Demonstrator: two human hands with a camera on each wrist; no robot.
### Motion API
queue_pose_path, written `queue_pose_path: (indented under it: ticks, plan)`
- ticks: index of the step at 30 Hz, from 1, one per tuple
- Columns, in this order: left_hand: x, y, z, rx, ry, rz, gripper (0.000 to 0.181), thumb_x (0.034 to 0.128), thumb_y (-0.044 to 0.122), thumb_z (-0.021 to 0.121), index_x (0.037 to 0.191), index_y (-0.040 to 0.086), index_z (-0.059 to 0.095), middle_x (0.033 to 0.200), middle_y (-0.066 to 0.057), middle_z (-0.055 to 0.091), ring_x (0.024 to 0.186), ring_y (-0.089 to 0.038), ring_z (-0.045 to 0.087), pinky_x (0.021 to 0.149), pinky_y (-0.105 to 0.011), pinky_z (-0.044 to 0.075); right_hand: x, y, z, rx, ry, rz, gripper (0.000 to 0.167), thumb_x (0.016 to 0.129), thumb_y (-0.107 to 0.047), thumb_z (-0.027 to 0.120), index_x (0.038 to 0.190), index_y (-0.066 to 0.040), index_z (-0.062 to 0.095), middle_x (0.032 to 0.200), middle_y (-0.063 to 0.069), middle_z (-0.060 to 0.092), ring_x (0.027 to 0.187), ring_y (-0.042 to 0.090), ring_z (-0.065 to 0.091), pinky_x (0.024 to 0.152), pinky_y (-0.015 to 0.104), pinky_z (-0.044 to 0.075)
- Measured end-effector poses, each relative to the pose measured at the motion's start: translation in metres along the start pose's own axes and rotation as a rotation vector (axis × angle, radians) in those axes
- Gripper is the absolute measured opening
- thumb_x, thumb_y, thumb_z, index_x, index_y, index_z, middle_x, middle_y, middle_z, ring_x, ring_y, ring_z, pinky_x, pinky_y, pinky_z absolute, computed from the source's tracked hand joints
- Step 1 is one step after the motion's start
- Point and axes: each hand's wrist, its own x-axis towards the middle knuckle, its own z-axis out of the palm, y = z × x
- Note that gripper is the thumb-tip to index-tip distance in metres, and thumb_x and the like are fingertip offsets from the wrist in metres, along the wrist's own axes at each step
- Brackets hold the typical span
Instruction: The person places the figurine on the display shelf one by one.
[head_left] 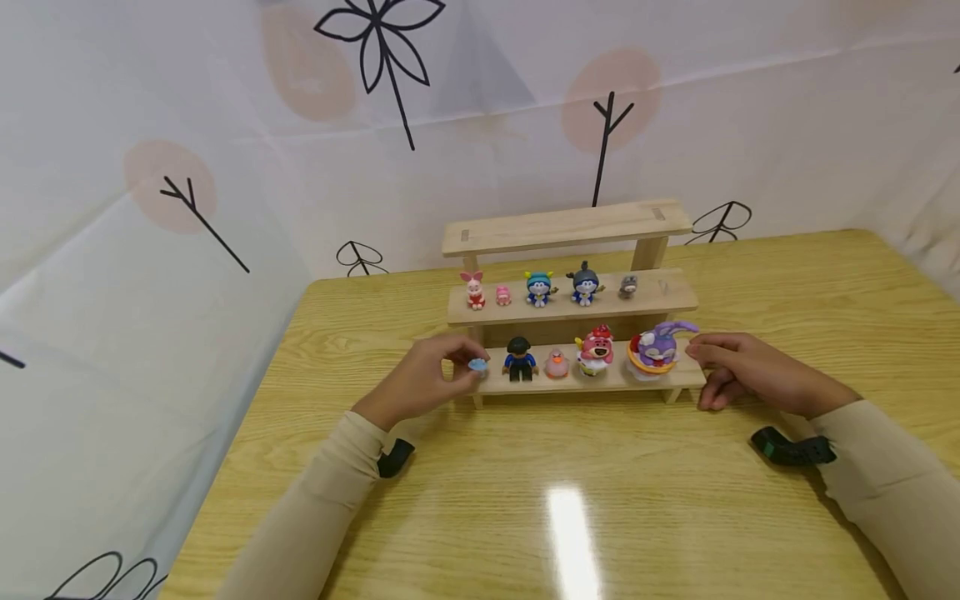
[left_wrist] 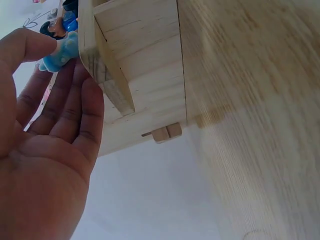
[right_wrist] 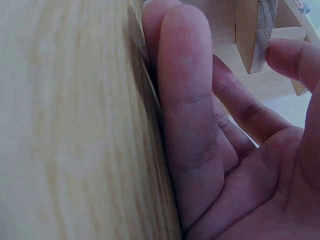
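In the head view my left hand (head_left: 431, 371) is at the left end of the bottom step of a small wooden display shelf (head_left: 570, 219). Thumb and fingers pinch a small light blue figurine (left_wrist: 62, 52) there, partly hidden by them. At the shelf's right end is my right hand (head_left: 750, 372); one fingertip touches the end of the board, and the other fingers rest loosely bent by the tabletop. Nearest to it sits a purple rabbit-eared figurine (head_left: 656, 350). Beside the blue figurine stands a black-haired toy figure (head_left: 519, 360) in blue and black.
A pink duck (head_left: 557, 364) and a red-topped pink bear figurine (head_left: 596, 350) share the bottom step. Several small figurines, including a blue-hatted one (head_left: 539, 288), line the middle step. A patterned cloth (head_left: 487, 167) hangs behind the wooden table (head_left: 480, 500).
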Motion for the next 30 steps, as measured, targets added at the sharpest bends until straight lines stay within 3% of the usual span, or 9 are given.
queue_pose_path:
  ticks: [9, 23, 30]
  plan:
    - [-0.002, 0.002, 0.007, 0.039, 0.008, 0.010, 0.017, 0.0935, 0.010, 0.069, 0.111, 0.011, 0.069, 0.099, 0.003, 0.069, 0.083, -0.006, 0.062, 0.077, -0.032, 0.058, -0.004, 0.005, 0.000, -0.016, 0.005, 0.034, 0.064, 0.110, -0.039, 0.034, 0.148, 0.011, 0.020, 0.083, 0.016, 0.072, 0.077, 0.026, 0.074, 0.070, 0.039, 0.062]
    - [0.002, 0.003, 0.011, 0.081, 0.008, 0.057, 0.020, 0.0927, 0.008, 0.069, 0.113, 0.009, 0.067, 0.103, 0.001, 0.069, 0.086, -0.006, 0.063, 0.078, -0.026, 0.057, -0.008, 0.007, -0.003, -0.031, 0.011, 0.038, 0.066, 0.110, -0.039, 0.034, 0.148, 0.012, 0.018, 0.083, 0.017, 0.071, 0.078, 0.026, 0.074, 0.070, 0.039, 0.062]
    - [0.000, 0.003, 0.010, 0.111, -0.007, 0.056, 0.030, 0.0913, 0.011, 0.072, 0.120, 0.007, 0.065, 0.108, 0.000, 0.068, 0.092, -0.007, 0.063, 0.083, -0.024, 0.056, -0.008, 0.012, -0.001, -0.013, 0.007, 0.032, 0.059, 0.111, -0.038, 0.034, 0.144, 0.010, 0.026, 0.083, 0.017, 0.070, 0.078, 0.027, 0.074, 0.070, 0.040, 0.062]
